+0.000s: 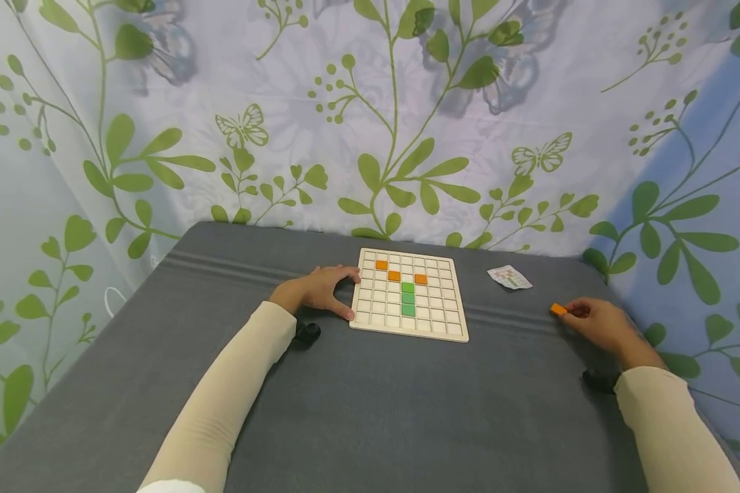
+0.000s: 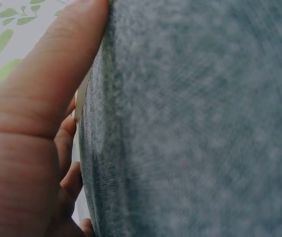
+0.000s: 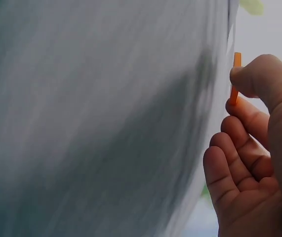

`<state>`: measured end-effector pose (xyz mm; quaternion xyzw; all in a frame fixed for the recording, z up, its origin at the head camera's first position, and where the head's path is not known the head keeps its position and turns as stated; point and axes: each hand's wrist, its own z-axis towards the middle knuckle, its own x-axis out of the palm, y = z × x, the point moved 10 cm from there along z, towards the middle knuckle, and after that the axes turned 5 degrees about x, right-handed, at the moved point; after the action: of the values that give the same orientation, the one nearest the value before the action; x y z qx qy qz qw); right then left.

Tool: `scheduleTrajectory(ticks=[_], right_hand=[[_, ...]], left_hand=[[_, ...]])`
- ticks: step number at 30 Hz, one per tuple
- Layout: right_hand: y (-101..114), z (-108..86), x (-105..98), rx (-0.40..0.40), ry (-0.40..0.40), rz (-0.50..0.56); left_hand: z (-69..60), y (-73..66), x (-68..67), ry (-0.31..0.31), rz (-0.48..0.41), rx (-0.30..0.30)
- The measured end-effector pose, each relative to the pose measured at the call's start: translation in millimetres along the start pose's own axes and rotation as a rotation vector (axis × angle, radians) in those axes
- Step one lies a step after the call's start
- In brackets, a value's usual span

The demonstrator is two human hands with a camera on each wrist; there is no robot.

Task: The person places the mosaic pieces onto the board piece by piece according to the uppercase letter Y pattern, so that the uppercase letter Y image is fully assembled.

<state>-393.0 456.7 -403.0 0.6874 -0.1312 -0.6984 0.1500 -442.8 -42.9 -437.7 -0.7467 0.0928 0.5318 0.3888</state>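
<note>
A pale square grid board (image 1: pixel 432 324) lies on the table, carrying three orange tiles (image 1: pixel 381 265) in its upper rows. Two green tiles (image 1: pixel 408 310) and a lighter green tile (image 1: pixel 408 287) form a short column near its middle. My left hand (image 1: pixel 322 289) rests against the board's left edge, thumb by the near corner and fingers spread farther up. Far to the right of the board, my right hand (image 1: pixel 601 327) pinches a thin orange tile (image 3: pixel 235 89) between thumb and index finger. The other fingers of that hand are loosely curled.
A small crumpled sheet with a printed coloured grid (image 1: pixel 510 277) lies right of the board. The grey cloth-covered table (image 1: pixel 444 411) ends at a leaf-patterned curtain (image 1: pixel 271 185) behind and to the right. A white loop (image 1: pixel 114 299) shows at the left edge.
</note>
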Motion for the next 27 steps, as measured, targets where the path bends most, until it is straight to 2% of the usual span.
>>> scheduleTrajectory(ticks=[8, 14, 19, 24, 27], right_hand=[[83, 39.3, 19, -0.136, 0.032, 0.024], [132, 62.2, 42, -0.185, 0.064, 0.032], [163, 83.1, 62, -0.200, 0.098, 0.087], [184, 98.3, 80, -0.237, 0.135, 0.086], [196, 103.5, 84, -0.260, 0.145, 0.090]], left_hand=[[-3.2, -0.8, -4.5, -0.008, -0.006, -0.003], [-0.8, -0.4, -1.6, 0.001, 0.010, 0.020], [-0.9, 1.3, -2.7, -0.003, 0.011, 0.008], [0.7, 1.0, 0.2, -0.001, 0.012, 0.005], [1.9, 1.8, 0.9, -0.009, 0.014, 0.006]])
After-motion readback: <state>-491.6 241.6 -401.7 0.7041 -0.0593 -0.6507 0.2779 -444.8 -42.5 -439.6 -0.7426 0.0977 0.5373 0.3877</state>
